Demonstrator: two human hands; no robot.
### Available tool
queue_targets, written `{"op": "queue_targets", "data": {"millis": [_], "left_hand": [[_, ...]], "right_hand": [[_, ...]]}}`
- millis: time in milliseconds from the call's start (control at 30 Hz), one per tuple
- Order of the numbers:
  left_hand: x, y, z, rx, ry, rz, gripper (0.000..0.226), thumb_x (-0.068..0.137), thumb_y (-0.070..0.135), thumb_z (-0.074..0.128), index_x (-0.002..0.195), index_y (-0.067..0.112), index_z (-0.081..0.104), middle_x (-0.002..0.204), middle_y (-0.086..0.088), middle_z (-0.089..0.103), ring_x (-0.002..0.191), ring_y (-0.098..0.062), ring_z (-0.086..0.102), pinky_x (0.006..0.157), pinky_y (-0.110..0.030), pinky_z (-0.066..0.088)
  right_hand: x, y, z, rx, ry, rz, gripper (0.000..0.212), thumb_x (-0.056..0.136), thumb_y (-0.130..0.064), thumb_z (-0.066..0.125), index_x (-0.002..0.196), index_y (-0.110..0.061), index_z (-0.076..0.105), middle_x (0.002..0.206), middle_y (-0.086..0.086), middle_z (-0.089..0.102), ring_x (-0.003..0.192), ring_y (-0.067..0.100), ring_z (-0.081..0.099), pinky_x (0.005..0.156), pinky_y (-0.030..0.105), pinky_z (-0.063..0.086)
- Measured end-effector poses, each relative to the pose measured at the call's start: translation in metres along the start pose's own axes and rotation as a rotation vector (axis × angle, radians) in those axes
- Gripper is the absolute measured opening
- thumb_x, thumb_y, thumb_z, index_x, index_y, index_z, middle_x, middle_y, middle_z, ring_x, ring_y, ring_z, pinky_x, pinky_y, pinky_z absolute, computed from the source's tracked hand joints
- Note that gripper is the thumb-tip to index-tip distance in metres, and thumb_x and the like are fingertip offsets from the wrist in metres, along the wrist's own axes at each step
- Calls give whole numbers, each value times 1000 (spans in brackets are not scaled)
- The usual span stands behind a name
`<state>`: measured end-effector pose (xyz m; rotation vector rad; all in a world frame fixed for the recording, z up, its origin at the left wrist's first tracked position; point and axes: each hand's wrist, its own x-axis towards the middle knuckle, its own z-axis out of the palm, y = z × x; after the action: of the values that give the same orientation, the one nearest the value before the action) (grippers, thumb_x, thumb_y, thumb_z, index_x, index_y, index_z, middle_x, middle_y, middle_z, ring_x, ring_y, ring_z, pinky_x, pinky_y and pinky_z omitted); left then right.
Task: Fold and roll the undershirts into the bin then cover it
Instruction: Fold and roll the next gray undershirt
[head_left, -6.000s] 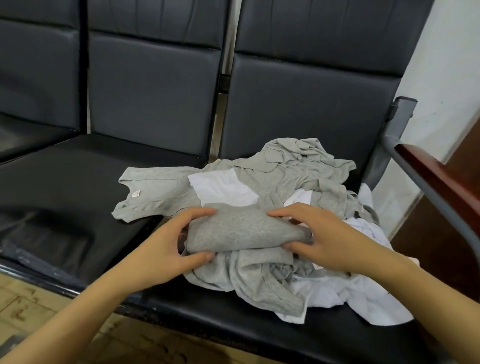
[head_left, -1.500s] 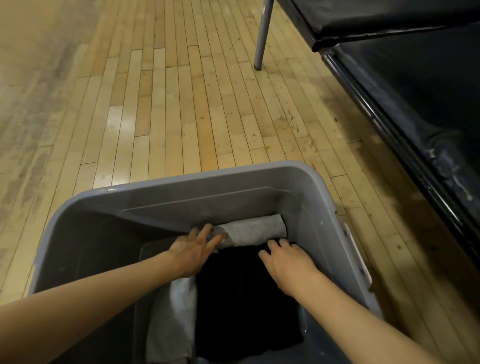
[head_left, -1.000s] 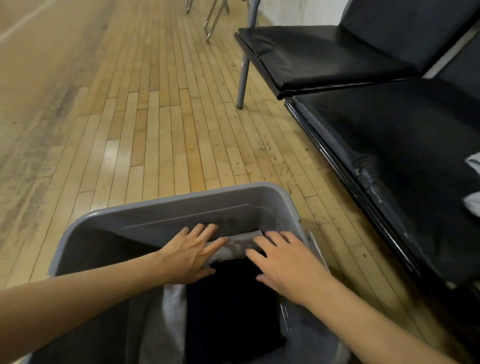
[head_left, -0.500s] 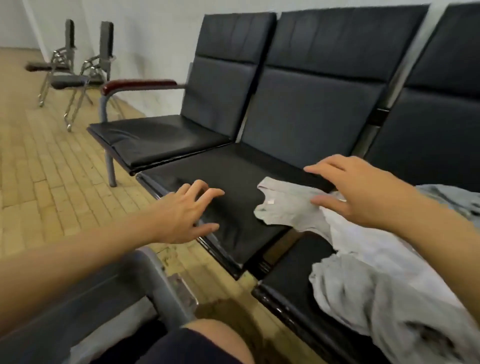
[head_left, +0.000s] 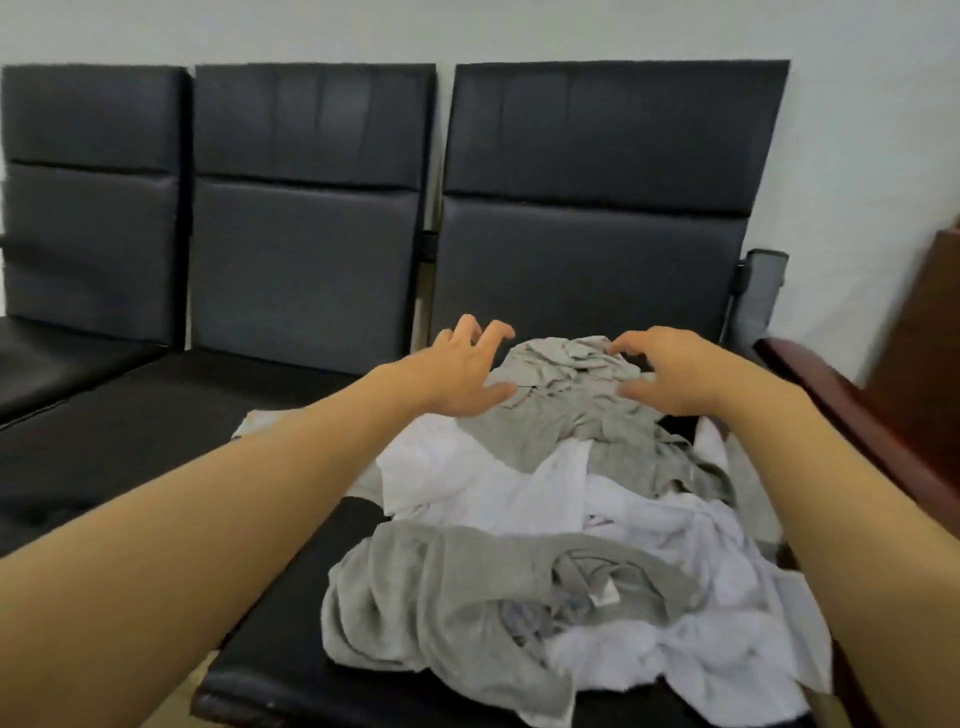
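Note:
A loose pile of grey and white undershirts lies on the right-hand black seat. A crumpled grey undershirt tops the far end of the pile, a white one lies in the middle, and another grey one is bunched at the near end. My left hand hovers at the left edge of the far grey undershirt, fingers spread and bent, holding nothing. My right hand hovers at its right edge in the same pose. The bin is out of view.
A row of three black padded seats stands against a pale wall. A dark red wooden armrest on a grey metal bracket runs along the right side of the pile's seat. The middle seat cushion lies to the left.
The view has swung from the bin on the floor up to the seats. Both hands left the bin and now reach over the far grey undershirt on the pile.

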<state>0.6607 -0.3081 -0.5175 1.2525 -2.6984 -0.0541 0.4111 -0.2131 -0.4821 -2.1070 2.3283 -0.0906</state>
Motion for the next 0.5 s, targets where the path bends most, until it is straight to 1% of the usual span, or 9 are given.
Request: {"op": "queue_targets", "data": {"millis": [67, 133, 200, 267, 333, 367, 433, 500], "left_hand": [[8, 17, 22, -31, -13, 24, 68, 102, 57, 49, 155, 30, 16, 145, -9, 29, 129, -36, 41, 104, -50, 44], [11, 22, 48, -32, -57, 44, 68, 101, 58, 50, 155, 32, 17, 147, -8, 27, 131, -35, 40, 103, -49, 45], [17, 20, 66, -12, -113, 43, 70, 98, 65, 49, 154, 37, 17, 151, -6, 25, 137, -35, 36, 107, -52, 43], [25, 19, 76, -46, -130, 19, 72, 95, 71, 47, 152, 38, 19, 152, -5, 24, 139, -35, 34, 110, -53, 40], [33, 22, 82, -49, -132, 31, 73, 95, 72, 47, 152, 35, 21, 151, -6, 26, 138, -35, 35, 109, -51, 40], [36, 23, 85, -39, -134, 41, 72, 95, 71, 47, 152, 35, 21, 150, -6, 26, 136, -34, 36, 109, -50, 40], [42, 24, 93, -33, -130, 45, 68, 99, 64, 44, 154, 35, 18, 148, -4, 26, 133, -32, 37, 107, -49, 41], [47, 23, 99, -25, -129, 36, 65, 102, 56, 38, 158, 37, 11, 150, -4, 24, 134, -30, 34, 107, -50, 38]], "right_hand": [[1, 12, 10, 33, -21, 13, 57, 98, -44, 66, 149, -31, 46, 148, 6, 52, 129, 28, 54, 105, 40, 46], [5, 19, 23, 65, -53, 14, 53, 98, -47, 65, 146, -30, 50, 147, 3, 54, 127, 25, 56, 106, 39, 47], [9, 25, 32, 87, -83, 40, 49, 98, -52, 62, 141, -31, 55, 147, 1, 55, 125, 24, 57, 104, 38, 48], [11, 31, 36, 88, -119, 77, 43, 98, -57, 59, 132, -30, 62, 143, -1, 58, 122, 22, 58, 100, 36, 49], [15, 39, 41, 90, -134, 111, 39, 99, -57, 57, 123, -28, 67, 137, -2, 60, 117, 20, 59, 92, 32, 47], [17, 43, 43, 97, -124, 126, 38, 99, -56, 58, 121, -27, 67, 136, -2, 60, 114, 19, 58, 89, 31, 46], [23, 51, 50, 130, -92, 151, 38, 98, -54, 60, 125, -28, 63, 137, -1, 59, 111, 19, 58, 89, 31, 47], [31, 58, 56, 149, -72, 170, 46, 98, -50, 61, 138, -28, 56, 145, 4, 53, 119, 24, 58, 99, 36, 49]]}}
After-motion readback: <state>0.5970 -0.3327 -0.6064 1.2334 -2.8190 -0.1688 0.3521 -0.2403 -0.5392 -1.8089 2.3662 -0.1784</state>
